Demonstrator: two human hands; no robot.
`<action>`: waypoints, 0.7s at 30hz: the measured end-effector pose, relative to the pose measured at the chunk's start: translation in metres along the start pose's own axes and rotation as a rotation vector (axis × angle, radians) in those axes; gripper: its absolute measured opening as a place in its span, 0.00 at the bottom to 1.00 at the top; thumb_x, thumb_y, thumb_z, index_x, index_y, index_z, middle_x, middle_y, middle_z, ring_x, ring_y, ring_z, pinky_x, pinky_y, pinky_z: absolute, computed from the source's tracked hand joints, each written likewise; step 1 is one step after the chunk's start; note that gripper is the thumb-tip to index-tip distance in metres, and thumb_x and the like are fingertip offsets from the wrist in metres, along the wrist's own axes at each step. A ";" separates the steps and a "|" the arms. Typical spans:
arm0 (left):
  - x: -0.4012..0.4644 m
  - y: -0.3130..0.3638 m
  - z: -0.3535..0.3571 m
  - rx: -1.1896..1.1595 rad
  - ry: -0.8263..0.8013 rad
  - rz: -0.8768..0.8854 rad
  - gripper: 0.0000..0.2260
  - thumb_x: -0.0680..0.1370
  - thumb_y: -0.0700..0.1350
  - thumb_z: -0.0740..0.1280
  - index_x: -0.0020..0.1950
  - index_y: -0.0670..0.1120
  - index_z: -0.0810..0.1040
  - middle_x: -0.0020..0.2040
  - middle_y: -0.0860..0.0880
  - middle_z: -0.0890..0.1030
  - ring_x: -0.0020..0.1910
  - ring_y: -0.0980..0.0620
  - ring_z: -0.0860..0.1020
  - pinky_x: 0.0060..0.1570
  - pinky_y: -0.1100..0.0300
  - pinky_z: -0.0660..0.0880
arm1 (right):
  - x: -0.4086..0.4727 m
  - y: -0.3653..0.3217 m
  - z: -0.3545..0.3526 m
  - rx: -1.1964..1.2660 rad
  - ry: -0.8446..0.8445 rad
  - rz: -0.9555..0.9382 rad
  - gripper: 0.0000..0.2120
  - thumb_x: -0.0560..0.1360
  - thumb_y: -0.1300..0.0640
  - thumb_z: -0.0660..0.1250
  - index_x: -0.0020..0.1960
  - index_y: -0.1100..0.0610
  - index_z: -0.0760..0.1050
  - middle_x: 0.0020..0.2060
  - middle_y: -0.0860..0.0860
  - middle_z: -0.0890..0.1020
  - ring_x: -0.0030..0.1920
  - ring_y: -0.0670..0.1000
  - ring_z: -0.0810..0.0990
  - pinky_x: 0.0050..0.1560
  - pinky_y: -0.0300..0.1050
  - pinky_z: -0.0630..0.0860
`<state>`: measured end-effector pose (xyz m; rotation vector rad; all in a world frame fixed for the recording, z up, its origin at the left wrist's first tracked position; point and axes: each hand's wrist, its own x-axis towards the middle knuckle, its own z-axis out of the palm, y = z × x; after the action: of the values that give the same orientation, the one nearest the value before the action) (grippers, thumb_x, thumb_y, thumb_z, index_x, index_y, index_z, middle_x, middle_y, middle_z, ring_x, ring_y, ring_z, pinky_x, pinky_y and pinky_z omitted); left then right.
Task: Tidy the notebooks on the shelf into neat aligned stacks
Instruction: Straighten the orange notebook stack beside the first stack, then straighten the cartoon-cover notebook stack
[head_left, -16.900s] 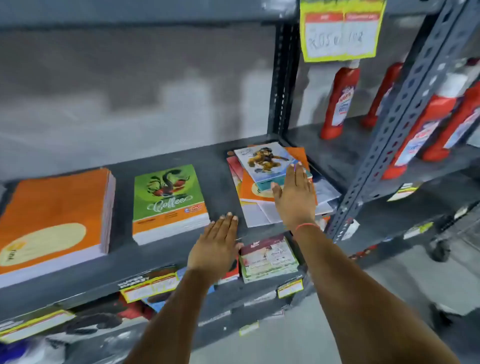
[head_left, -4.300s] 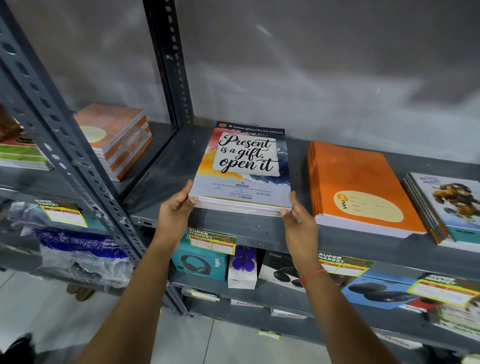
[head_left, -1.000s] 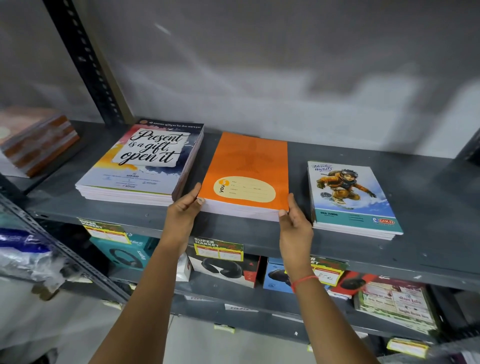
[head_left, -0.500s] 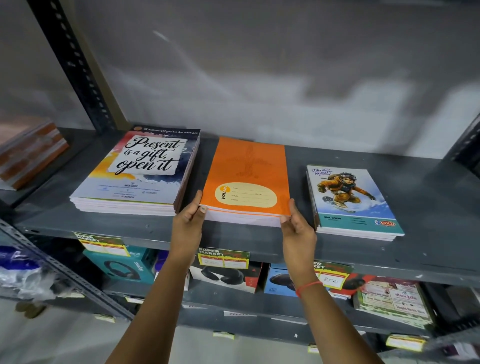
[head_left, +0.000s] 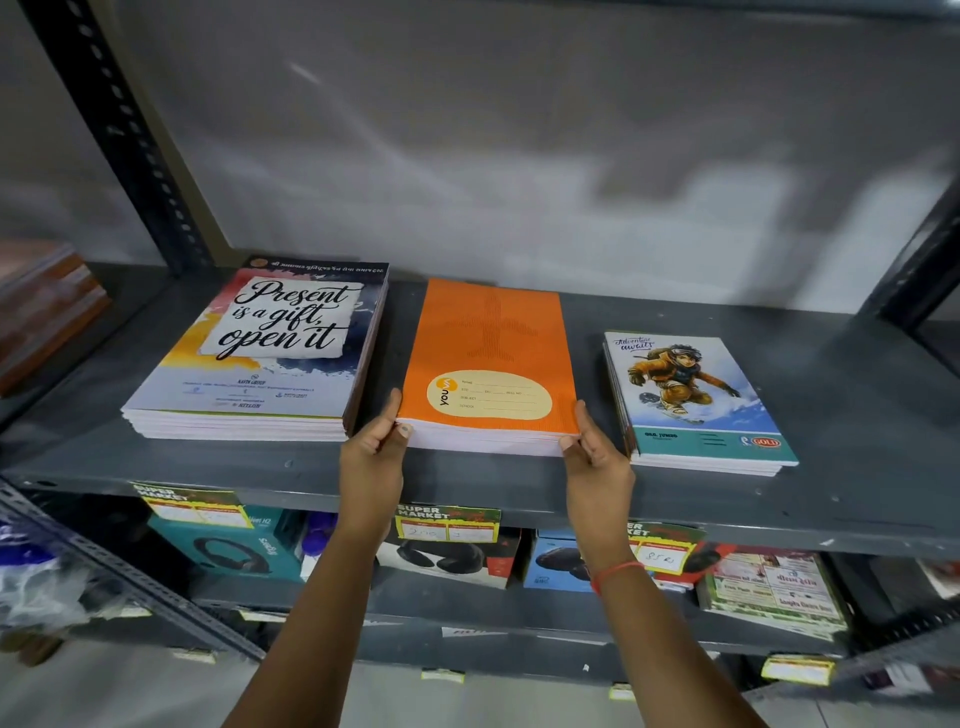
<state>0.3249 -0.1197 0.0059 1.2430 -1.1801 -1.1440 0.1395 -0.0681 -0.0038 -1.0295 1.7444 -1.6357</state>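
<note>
Three notebook stacks lie on the grey shelf (head_left: 467, 483). The orange stack (head_left: 491, 343) is in the middle, lying square to the shelf's front edge. My left hand (head_left: 375, 451) grips its near left corner, thumb along the side. My right hand (head_left: 597, 453) grips its near right corner. To the left lies the larger "Present is a gift, open it" stack (head_left: 265, 353). The smaller stack with a snowboarder cover (head_left: 696, 400) lies to the right, slightly turned.
Dark perforated uprights stand at the back left (head_left: 124, 135) and at the right (head_left: 919, 270). A brown stack (head_left: 41, 312) sits in the neighbouring bay at left. The lower shelf holds headphone boxes (head_left: 228, 545) behind yellow price tags (head_left: 447, 522).
Over the last second the orange stack has been straightened a little between both hands, which stay at its near corners. Earlier the same hands squared the "Present is a gift" stack.
</note>
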 end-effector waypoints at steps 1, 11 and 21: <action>0.000 0.000 0.000 0.004 0.000 -0.002 0.19 0.77 0.39 0.62 0.67 0.48 0.69 0.67 0.48 0.74 0.64 0.55 0.69 0.63 0.62 0.64 | 0.000 0.000 0.000 0.002 0.000 0.003 0.21 0.76 0.67 0.61 0.68 0.61 0.68 0.51 0.39 0.75 0.51 0.44 0.75 0.67 0.49 0.69; -0.005 -0.001 0.006 0.023 0.068 0.043 0.19 0.77 0.42 0.61 0.69 0.49 0.67 0.65 0.50 0.74 0.63 0.52 0.71 0.59 0.61 0.66 | -0.004 -0.016 -0.006 -0.009 0.023 0.057 0.21 0.77 0.66 0.61 0.69 0.60 0.67 0.62 0.57 0.77 0.60 0.53 0.76 0.66 0.43 0.69; -0.095 0.011 0.135 0.251 -0.285 0.550 0.22 0.78 0.41 0.58 0.69 0.54 0.56 0.72 0.57 0.57 0.73 0.58 0.57 0.68 0.74 0.56 | 0.009 0.001 -0.135 0.023 0.514 -0.177 0.22 0.78 0.60 0.59 0.72 0.57 0.64 0.68 0.44 0.66 0.66 0.37 0.69 0.57 0.19 0.66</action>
<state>0.1836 -0.0339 0.0133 0.8604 -1.7890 -0.7864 0.0251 0.0026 0.0130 -0.8164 1.9855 -2.1727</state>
